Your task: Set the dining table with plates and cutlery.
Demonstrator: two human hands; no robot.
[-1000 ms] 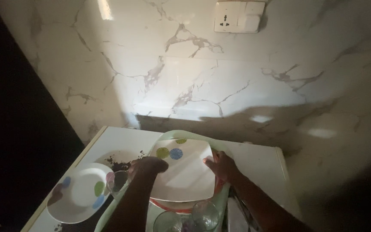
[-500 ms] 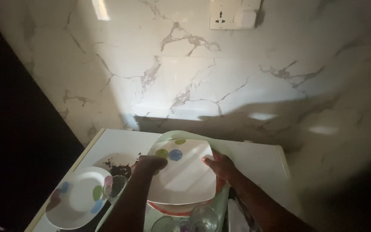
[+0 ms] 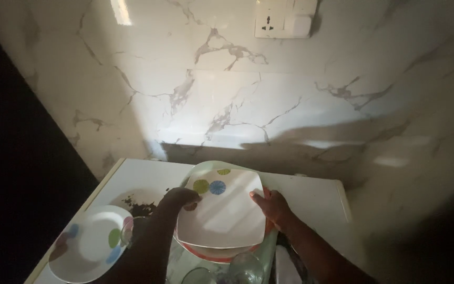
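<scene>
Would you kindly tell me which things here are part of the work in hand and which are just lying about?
In hand:
- square plate, held at its edges by left hand and right hand
- red-rimmed plate just beneath it
- green tray under both

Lying about:
- round plate at left
- glasses at the near edge
- dark crumbs
- wall socket
</scene>
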